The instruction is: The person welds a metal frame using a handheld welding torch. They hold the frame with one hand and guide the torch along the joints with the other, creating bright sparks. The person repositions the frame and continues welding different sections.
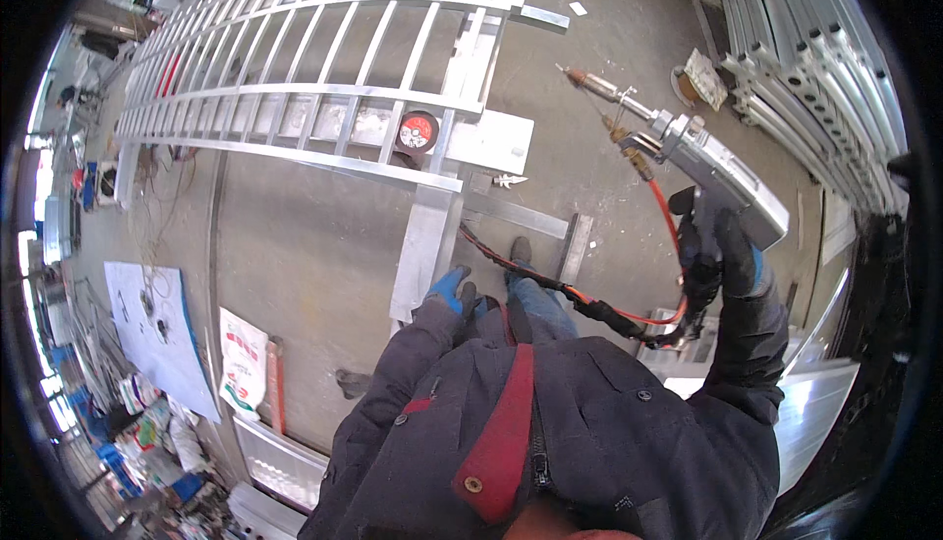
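My right hand (735, 253), in a dark and blue glove, is closed around the grip of a grey metal welding gun (702, 152). The gun is raised at the right; its copper-coloured tip points to the far left, and brass fittings sit along its side. An orange hose (664, 214) and a dark-sleeved cable (599, 312) run from it past my legs. My left hand (454, 290), in a blue glove with dark fingers, hangs low beside the near end of a metal beam (424, 245). Its thumb stands apart from the fingers, and nothing shows in it.
A long barred aluminium frame (383, 96) lies on supports ahead, with a red-labelled round roll (417, 132) by its corner. Stacked metal profiles (786, 58) stand far right. A metal floor bar (577, 248) lies near my feet. Leftward are a white sack (243, 363) and a pale sheet (162, 334).
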Tool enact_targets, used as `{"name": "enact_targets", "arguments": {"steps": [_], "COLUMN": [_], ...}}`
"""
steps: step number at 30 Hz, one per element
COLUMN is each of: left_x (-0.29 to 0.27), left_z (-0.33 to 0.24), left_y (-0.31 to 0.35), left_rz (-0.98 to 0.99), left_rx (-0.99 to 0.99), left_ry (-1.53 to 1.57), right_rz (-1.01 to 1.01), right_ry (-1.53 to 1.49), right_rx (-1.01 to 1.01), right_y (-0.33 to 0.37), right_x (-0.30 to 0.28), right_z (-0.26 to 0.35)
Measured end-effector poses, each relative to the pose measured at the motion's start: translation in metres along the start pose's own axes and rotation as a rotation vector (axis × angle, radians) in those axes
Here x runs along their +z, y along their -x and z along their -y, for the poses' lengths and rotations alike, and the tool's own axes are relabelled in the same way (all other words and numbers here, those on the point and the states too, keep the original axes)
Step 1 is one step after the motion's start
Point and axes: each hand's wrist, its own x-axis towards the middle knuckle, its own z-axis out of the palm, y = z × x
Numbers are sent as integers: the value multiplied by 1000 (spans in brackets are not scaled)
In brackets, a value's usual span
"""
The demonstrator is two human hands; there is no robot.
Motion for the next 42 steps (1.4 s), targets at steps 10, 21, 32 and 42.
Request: {"name": "enact_targets", "arguments": {"steps": [10,21,32,42], "left_x": [-43,-85,-143,-196], "left_z": [-29,49,44,64], "left_y": [-42,-115,-232,-348], "left_rz": [-163,-201,-199,-448], "left_rx": [-102,-76,-56,-129], "left_ry": [146,165,60,-398], "right_rz": [77,56,125,496], "right_ry": [-283,68,-6,74], "right_rx": [-2,-207,88,521], "right_y": [-97,-142,-334,-493], "right_x": [21,42,75,136], "right_z": [-14,102,106,-23]}}
